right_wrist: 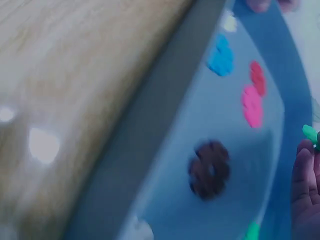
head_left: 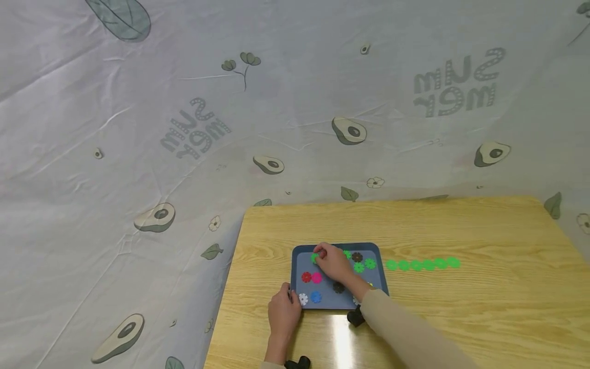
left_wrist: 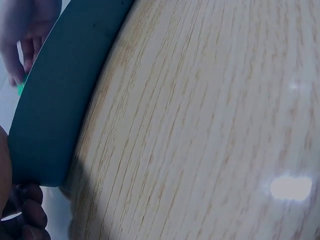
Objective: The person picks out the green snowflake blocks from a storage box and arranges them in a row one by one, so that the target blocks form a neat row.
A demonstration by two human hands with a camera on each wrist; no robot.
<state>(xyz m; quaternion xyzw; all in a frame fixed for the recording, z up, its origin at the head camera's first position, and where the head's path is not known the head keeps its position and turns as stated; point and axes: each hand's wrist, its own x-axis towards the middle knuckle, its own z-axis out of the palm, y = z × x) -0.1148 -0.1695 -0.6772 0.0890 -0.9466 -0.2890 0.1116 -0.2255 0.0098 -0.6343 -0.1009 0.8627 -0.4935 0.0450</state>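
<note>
A blue-grey tray (head_left: 338,306) lies on the table, holding flower-shaped plastic discs of several colours. My right hand (head_left: 333,262) reaches over its far left part and pinches a green flower disc (head_left: 315,258) between thumb and fingertips. That green disc (right_wrist: 310,133) also shows at the right edge of the right wrist view. My left hand (head_left: 284,310) grips the tray's left rim near the front corner; its curled fingers (left_wrist: 34,212) show below the tray wall in the left wrist view. Near my right hand lie a red disc (head_left: 306,277), a pink disc (head_left: 316,278) and a brown disc (right_wrist: 210,170).
Right of the tray, several green discs (head_left: 416,265) form a row on the wooden table (head_left: 484,307). White (head_left: 303,299) and blue (head_left: 315,297) discs sit near the tray's front left corner. A printed curtain (head_left: 295,102) hangs behind the table.
</note>
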